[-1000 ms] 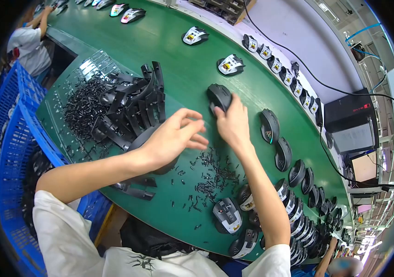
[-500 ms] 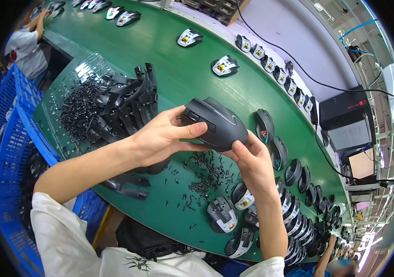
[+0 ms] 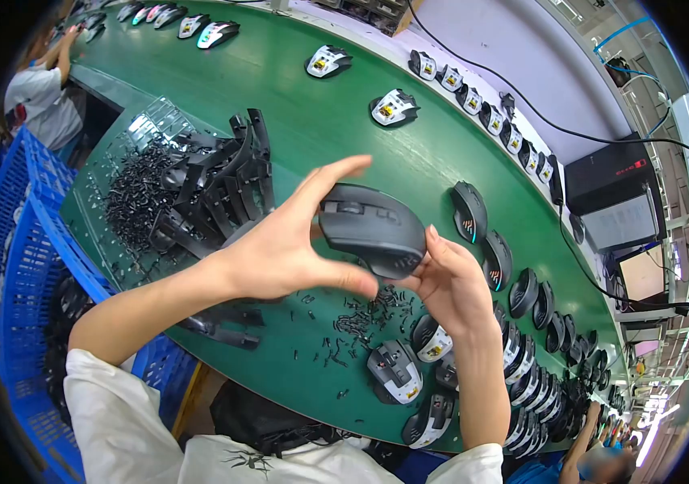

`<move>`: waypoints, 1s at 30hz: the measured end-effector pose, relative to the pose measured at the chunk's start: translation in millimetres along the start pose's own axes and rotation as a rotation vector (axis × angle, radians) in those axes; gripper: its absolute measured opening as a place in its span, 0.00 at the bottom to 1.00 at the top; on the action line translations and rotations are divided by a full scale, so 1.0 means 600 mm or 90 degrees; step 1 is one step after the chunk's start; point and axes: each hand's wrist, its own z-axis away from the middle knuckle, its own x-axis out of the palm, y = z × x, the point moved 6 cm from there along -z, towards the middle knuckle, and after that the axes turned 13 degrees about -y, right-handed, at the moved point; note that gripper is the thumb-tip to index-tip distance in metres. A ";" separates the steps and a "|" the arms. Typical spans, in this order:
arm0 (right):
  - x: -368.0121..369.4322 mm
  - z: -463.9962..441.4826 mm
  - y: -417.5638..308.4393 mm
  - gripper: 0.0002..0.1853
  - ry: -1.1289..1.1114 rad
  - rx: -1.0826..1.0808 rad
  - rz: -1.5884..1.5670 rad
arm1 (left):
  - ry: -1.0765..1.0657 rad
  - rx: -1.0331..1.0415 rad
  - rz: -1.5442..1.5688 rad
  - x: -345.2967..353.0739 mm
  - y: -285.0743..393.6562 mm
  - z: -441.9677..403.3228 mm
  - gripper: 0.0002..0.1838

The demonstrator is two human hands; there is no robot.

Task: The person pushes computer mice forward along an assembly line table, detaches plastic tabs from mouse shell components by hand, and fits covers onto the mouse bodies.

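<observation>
A black computer mouse [image 3: 373,230] is held up over the green table, its scroll wheel and top shell facing me. My right hand [image 3: 453,278] grips the mouse by its rear end, with some fingers hidden behind it. At the mouse's front end, my left hand [image 3: 292,242] is open, thumb and fingers spread around it and slightly blurred. Below the mouse lies a scatter of small black parts [image 3: 361,319]. Left of it is a pile of curved black plastic shell pieces [image 3: 223,181], next to a heap of tiny black parts [image 3: 139,194].
On the green table [image 3: 280,105], two white-and-black mice [image 3: 394,108] stand ahead. Black mice [image 3: 469,211] and rows of mice [image 3: 538,395] line the right. Blue crates [image 3: 22,274] stand at left. Co-workers [image 3: 42,101] sit far left and lower right. A black cable [image 3: 522,113] hangs behind.
The mouse has turned so that its scroll wheel side faces me more. My left hand has let go of the mouse's front and spread its fingers; my right hand still holds it.
</observation>
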 end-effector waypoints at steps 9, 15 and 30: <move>0.035 -0.008 0.009 0.25 -0.002 -0.040 0.087 | -0.023 -0.251 0.191 -0.023 -0.016 0.006 0.23; 0.049 -0.007 0.005 0.24 0.006 -0.093 0.302 | -0.036 -0.200 0.176 -0.004 -0.042 0.013 0.17; -0.100 -0.086 0.008 0.36 0.268 -0.236 1.224 | -0.219 -0.176 -0.222 0.001 -0.038 0.004 0.17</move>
